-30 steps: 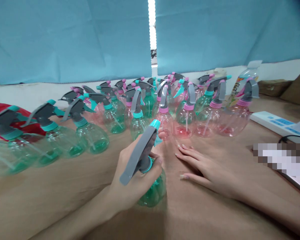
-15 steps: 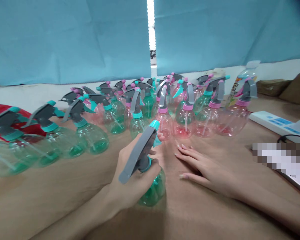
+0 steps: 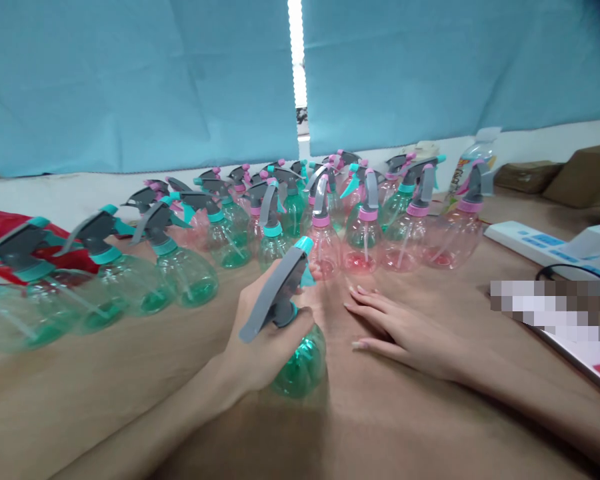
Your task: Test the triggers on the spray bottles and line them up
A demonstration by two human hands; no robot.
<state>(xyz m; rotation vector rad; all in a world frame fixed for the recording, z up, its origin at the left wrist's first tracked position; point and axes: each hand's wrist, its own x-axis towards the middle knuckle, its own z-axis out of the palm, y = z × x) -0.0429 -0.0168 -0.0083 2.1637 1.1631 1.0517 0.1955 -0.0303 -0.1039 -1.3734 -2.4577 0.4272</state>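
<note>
My left hand (image 3: 260, 333) is wrapped round the neck of a green spray bottle (image 3: 303, 363) with a grey and turquoise trigger head, near the middle of the view. The bottle's head tilts toward the upper right. Beside it, my right hand (image 3: 400, 327) lies on the brown table (image 3: 380, 427), fingers stretched out and holding nothing. Just beyond my hands stand pink spray bottles, one of them (image 3: 363, 247) with a pink collar. Several green spray bottles, one of them (image 3: 187, 273) with a turquoise collar, stand to the left.
More green and pink spray bottles stand in rows behind. At the right are a white power strip (image 3: 525, 240), a pixelated flat object (image 3: 555, 313), a labelled drink bottle (image 3: 473, 163) and brown boxes (image 3: 583, 177). Red material (image 3: 5, 230) lies at the left.
The view has shifted slightly, so the right-hand objects appear farther left. My left hand still grips the green bottle, which sits slightly higher in view. My right hand remains flat.
</note>
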